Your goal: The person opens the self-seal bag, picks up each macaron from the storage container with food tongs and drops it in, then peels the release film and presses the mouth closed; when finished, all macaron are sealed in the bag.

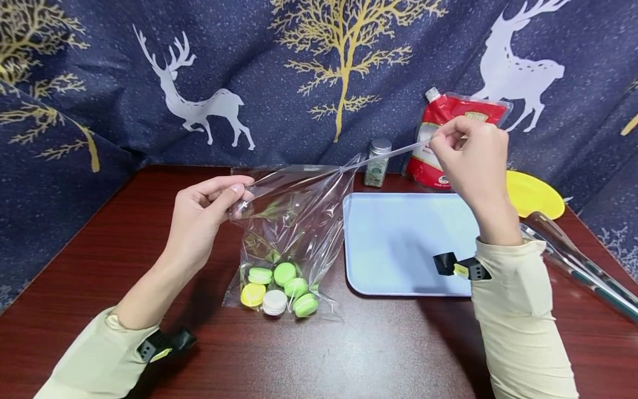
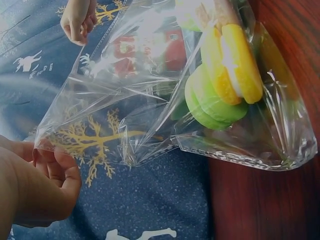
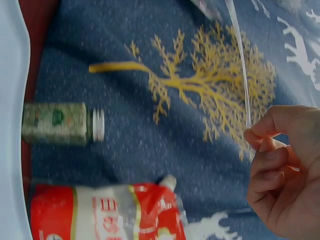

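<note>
A clear plastic bag (image 1: pixel 294 221) hangs upright at the middle of the table, with several macarons at its bottom: green ones (image 1: pixel 284 274), a yellow one (image 1: pixel 253 295) and a white one (image 1: pixel 274 302). My left hand (image 1: pixel 196 221) pinches the bag's upper left corner between thumb and fingers. Higher up on the right, my right hand (image 1: pixel 476 158) pinches the end of a thin clear strip (image 1: pixel 399 151) between thumb and forefinger. Drawn taut, this strip slants down to the bag's top edge. The right wrist view shows the strip (image 3: pixel 242 65) running up from the fingertips.
A light blue tray (image 1: pixel 399 244) lies right of the bag, under my right forearm. Behind it stand a spice jar (image 1: pixel 377 163) and a red spouted pouch (image 1: pixel 431 160). Farther right are a yellow plate (image 1: pixel 535 194) and metal tongs (image 1: pixel 583 266). A patterned cloth (image 1: pixel 279 122) hangs behind the table.
</note>
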Demonstrator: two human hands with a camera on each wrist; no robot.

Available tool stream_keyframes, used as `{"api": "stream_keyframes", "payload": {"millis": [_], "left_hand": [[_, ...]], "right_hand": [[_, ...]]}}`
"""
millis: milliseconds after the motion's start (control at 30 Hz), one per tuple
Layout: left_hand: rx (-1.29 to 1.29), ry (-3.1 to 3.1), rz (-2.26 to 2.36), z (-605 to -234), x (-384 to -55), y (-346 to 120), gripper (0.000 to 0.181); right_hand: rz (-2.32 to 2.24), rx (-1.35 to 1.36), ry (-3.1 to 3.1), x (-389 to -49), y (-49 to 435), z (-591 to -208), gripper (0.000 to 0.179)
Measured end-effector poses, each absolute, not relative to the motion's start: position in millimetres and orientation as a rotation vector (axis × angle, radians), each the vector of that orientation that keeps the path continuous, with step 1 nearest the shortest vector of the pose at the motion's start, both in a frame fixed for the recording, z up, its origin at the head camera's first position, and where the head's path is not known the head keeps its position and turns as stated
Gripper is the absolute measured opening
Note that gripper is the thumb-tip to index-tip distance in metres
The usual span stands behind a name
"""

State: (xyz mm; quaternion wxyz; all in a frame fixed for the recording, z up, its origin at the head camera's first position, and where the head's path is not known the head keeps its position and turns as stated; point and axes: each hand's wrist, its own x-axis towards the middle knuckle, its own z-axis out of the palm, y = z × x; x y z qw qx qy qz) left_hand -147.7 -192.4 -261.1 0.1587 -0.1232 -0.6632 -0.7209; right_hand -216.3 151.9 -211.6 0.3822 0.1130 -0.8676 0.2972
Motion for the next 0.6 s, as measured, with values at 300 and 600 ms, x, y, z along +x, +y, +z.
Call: {"api": "stream_keyframes", "payload": {"millis": [300,600], "left_hand": [[-0.350,-1.888,-2.062,-260.4,-146.8,-193.5,0.015],[-0.352,-1.883,-2.066,-259.8,-146.5,-194.2,0.015]], "right_hand": [[0.635,0.050,-2.249,-219.8,185.2,-210.6,0.031],[0.652,-0.129,-2.329,-222.1,216.0,-212.8,0.034]]}}
